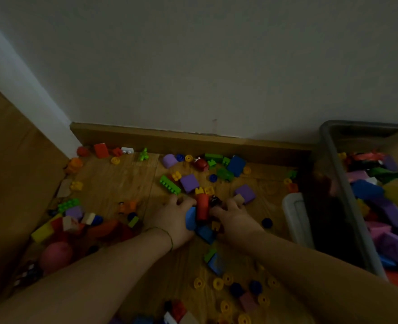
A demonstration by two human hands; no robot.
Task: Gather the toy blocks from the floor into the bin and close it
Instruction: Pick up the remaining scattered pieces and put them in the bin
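Forearms low; left hand point(177, 218) and right hand point(232, 217) clutch block cluster point(202, 208); loosely cupped pieces may drop before bin point(333, 160).

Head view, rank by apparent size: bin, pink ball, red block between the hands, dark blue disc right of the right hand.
1. bin
2. pink ball, nearer the camera, so flattered
3. red block, partly covered
4. dark blue disc
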